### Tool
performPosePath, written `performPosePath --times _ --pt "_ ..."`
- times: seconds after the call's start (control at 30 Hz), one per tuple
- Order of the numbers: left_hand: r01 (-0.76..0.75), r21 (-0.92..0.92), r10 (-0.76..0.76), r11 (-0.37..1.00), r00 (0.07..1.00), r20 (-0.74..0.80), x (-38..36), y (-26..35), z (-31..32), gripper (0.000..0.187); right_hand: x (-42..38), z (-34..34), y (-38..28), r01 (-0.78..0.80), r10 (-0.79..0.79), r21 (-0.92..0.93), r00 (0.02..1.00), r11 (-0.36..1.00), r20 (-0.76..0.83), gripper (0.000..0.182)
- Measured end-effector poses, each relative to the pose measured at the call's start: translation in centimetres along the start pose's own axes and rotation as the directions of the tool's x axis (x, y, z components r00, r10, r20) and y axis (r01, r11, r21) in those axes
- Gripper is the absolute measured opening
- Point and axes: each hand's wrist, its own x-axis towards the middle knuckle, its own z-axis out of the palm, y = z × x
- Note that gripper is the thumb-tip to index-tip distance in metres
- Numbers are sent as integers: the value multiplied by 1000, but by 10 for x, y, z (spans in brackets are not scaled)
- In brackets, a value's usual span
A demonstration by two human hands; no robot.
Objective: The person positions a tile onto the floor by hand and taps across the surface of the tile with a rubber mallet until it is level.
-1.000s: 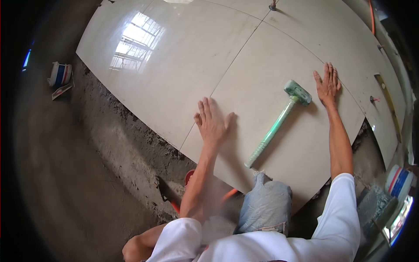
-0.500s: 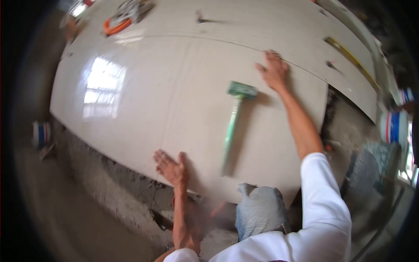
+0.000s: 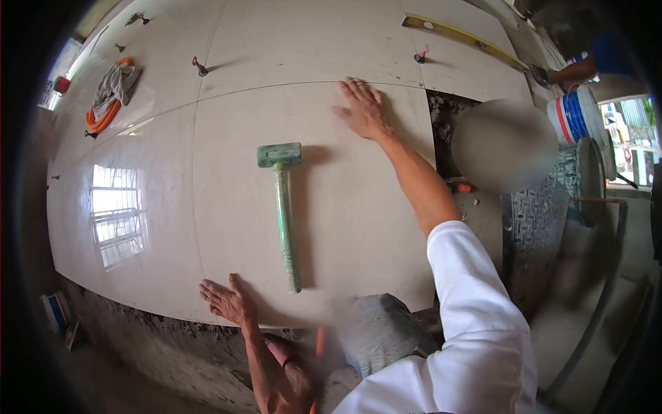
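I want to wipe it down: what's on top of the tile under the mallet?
The green mallet lies on the tile, with the right hand near its far edge and the left hand at its near left corner. The surface beneath all three is covered, so unseen.

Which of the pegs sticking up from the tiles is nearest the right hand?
The pink-topped peg beside the yellow level; the other pegs stand farther left in view, farther from the right hand.

Room's moderately lit from here: window glare (image 3: 116,215) off the tiles (image 3: 238,228) at left, bright opening (image 3: 633,134) far right. Soft shadow (image 3: 307,234) right of the mallet (image 3: 284,221). Fisheye bends the edges, corners black. Round blur (image 3: 505,146) at right, haze near the knee (image 3: 389,331).
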Motion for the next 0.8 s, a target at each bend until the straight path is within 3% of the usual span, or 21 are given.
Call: performPosePath --times 0.1,0.33,0.43,0.47,0.53,0.73,0.8 --pt "-1 -2 1 1000 1000 19 -1 3 2 87 -16 -13 23 -128 128 -2 992 992 -9 80" --pt "-10 -29 12 1000 999 41 0 2 1 91 -32 -26 41 -339 340 -199 940 920 -27 89" --pt "7 -34 -5 999 998 58 2 1 -1 92 -29 -15 61 -315 320 -286 947 905 -30 97" --pt "16 -40 -13 999 997 73 2 1 -4 93 -26 12 98 -229 209 -180 970 957 -127 98" --pt "24 -83 -19 996 998 52 0 4 -10 93 -29 -53 45 -338 390 -343 916 877 94 102" --pt "-15 -142 19 990 1000 23 1 -1 -14 90 0 -24 34 -408 466 -277 864 870 190 95" --pt "-24 -132 26 991 1000 16 1 -1 -14 90 26 13 17 -342 370 -152 902 927 223 94"
